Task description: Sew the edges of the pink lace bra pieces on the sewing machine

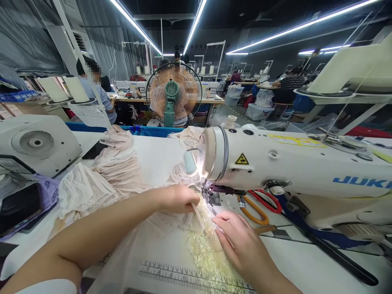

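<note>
A white sewing machine [294, 163] reaches in from the right, its lamp lighting the needle area [206, 188]. Pale, sheer fabric [199, 220] runs from the needle toward me. My left hand [179, 199] is closed on the fabric's edge, just left of the needle. Lower and to the right, my right hand [240, 241] pinches the same fabric between thumb and fingers; part of its grip is hidden. Beneath the fabric lies a shiny yellowish patch [208, 257], beside a printed ruler scale [183, 277] on the table.
Red-handled scissors [269, 200] and orange-handled scissors [257, 214] lie under the machine arm. Piled lace pieces [116, 163] cover the left side. A dark phone [20, 208] rests at far left. A large fan [173, 94] stands beyond the table; a person [98, 90] sits behind.
</note>
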A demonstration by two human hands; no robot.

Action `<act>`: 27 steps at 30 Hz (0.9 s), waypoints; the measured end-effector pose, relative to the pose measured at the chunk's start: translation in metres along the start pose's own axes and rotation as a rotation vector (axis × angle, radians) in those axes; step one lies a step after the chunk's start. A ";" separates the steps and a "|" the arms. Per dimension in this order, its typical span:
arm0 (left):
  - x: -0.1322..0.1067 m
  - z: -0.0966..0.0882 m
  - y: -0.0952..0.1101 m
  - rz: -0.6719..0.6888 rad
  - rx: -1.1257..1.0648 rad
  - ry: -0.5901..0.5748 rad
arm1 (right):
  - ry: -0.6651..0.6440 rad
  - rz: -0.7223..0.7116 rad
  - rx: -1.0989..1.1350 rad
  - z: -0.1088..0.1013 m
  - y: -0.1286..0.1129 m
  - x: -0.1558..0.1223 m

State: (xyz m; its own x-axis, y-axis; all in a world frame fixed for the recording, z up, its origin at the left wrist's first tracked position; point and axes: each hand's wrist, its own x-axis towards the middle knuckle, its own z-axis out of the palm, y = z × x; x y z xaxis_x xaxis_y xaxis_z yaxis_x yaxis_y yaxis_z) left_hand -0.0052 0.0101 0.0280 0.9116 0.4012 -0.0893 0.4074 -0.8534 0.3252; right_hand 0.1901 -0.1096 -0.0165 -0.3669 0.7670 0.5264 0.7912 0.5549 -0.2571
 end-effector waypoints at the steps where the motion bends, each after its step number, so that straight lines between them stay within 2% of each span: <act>1: -0.001 -0.002 -0.002 -0.017 -0.147 0.045 | -0.035 -0.005 0.044 0.000 -0.008 -0.001; 3: -0.004 -0.005 -0.005 -0.071 -0.413 0.127 | -0.127 -0.004 0.154 0.003 -0.025 0.000; 5: -0.004 -0.007 -0.006 -0.171 -0.539 0.189 | -0.228 0.035 0.284 0.011 -0.041 0.004; 8: -0.003 -0.004 -0.004 -0.321 -0.385 0.299 | -0.279 0.194 0.465 0.022 -0.053 0.013; 11: -0.005 0.008 -0.001 -0.406 -0.184 0.344 | -0.240 0.383 0.548 0.023 -0.046 0.019; 13: -0.008 0.019 0.004 -0.432 -0.122 0.328 | -0.228 0.479 0.510 0.021 -0.036 0.019; 17: -0.011 0.036 0.016 -0.435 0.104 0.172 | -0.274 0.559 0.361 0.015 -0.022 0.012; 21: -0.004 0.042 0.023 -0.455 0.201 0.117 | -0.292 0.515 0.280 0.014 -0.020 0.007; 24: 0.002 0.041 0.023 -0.398 0.247 0.078 | -0.237 0.423 0.183 0.014 -0.018 0.008; 27: 0.007 0.038 0.024 -0.404 0.259 0.030 | -0.192 0.358 0.110 0.013 -0.012 0.009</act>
State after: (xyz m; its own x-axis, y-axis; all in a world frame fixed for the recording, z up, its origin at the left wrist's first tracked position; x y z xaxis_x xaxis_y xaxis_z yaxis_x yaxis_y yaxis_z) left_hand 0.0131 -0.0200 -0.0010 0.6774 0.7238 -0.1316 0.7321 -0.6807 0.0248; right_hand 0.1706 -0.1054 -0.0193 -0.1711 0.9580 0.2303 0.8321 0.2657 -0.4868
